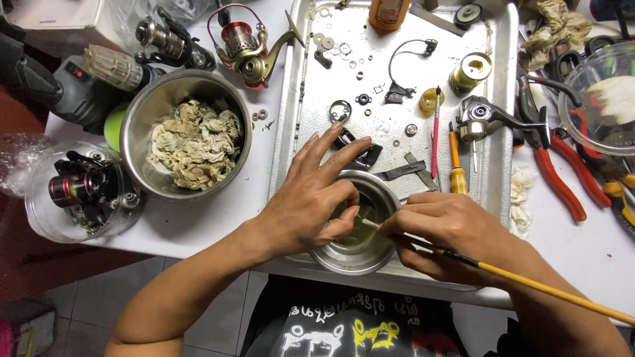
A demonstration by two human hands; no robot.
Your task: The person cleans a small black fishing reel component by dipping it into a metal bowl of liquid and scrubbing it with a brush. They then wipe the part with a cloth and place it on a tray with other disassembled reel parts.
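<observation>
1. Two bare hands are held over a small steel bowl [360, 254], which stands at the near edge of a metal tray [294, 99] on a white table [582, 244].
2. A small pale part, too small to be told, is pinched between thumb and bent fingers of the left hand [311, 205] just above the bowl's yellowish liquid; the index finger is stretched out over a black part [354, 147] on the tray.
3. A thin brush with a yellow handle [529, 283] is gripped by the closed fingers of the right hand [450, 231], its tip brought to the pinched part.
4. Washers, a bail wire [405, 53], screwdrivers [456, 165] and a reel body [486, 118] are spread across the tray.
5. A large steel bowl of soiled rags [188, 135] is seen to the left, with fishing reels [248, 46] beyond it.
6. Red-handled pliers [562, 175] lie to the right.
</observation>
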